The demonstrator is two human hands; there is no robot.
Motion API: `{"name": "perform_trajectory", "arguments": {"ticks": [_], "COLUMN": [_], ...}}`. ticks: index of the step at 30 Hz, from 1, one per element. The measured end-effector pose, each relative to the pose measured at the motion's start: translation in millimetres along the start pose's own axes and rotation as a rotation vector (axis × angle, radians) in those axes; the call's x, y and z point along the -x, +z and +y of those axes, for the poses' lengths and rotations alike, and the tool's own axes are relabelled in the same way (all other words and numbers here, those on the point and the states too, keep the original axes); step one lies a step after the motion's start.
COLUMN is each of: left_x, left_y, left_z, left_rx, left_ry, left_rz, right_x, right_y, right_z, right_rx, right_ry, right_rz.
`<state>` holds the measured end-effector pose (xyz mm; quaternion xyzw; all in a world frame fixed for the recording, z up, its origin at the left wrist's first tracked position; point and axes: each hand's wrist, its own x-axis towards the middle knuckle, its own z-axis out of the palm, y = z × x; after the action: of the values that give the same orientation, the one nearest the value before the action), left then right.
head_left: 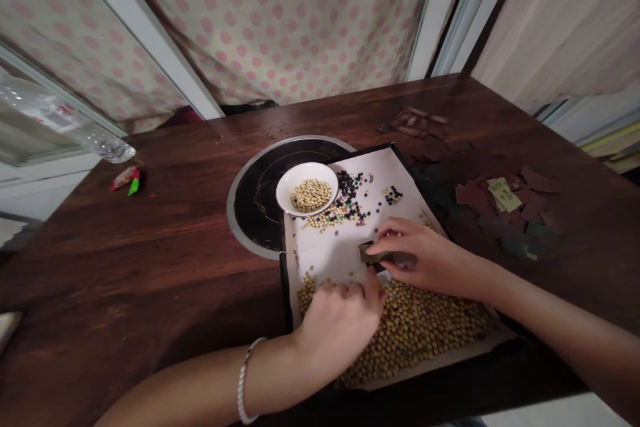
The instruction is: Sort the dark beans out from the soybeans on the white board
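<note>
A shallow black tray lined with white paper (pixel 327 260) lies on the table. My right hand (pixel 417 257) pinches a small folded olive-brown piece of sandpaper (pixel 369 252) between thumb and fingers, low over the paper. My left hand (pixel 345 320) has its fingers curled, the index fingertip close to that piece; what it grips, if anything, is hidden. Many beige beads (pixel 425 320) cover the near part of the tray, partly under my left hand. Black and coloured beads (pixel 350 190) lie at the far end, beside a white bowl (pixel 284 190) holding beige beads (pixel 311 195).
The bowl overlaps a round black cooktop (pixel 255 213) set into the wooden table (pixel 200 233). Torn reddish-brown and dark green scraps (pixel 473 195) lie at the right, with a small yellow paper (pixel 504 195). A plastic bottle (pixel 65 117) and a red-green wrapper (pixel 127 179) are at the left.
</note>
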<state>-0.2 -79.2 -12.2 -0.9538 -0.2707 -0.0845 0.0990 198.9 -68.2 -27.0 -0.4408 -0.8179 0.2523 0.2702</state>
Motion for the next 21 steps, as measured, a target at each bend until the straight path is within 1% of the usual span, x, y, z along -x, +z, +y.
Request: {"name": "perform_trajectory", "arguments": {"ticks": [7, 14, 21], "left_x": [-0.8, 0.0, -1.3], "left_y": [2.6, 3.7, 2.2], "left_z": [-0.7, -0.4, -0.6], "left_rx": [0.02, 0.025, 0.014], "left_ry": [-0.01, -0.009, -0.018], "left_rz": [-0.015, -0.084, -0.115], "right_x": [0.7, 1.0, 1.0], "right_y": [-0.1, 3.4, 0.8], "right_z": [-0.7, 0.3, -3.9], "right_rx": [0.01, 0.064, 0.092], "right_ry": [0.024, 0.044, 0.035], "right_rz": [-0.033, -0.108, -0.107]}}
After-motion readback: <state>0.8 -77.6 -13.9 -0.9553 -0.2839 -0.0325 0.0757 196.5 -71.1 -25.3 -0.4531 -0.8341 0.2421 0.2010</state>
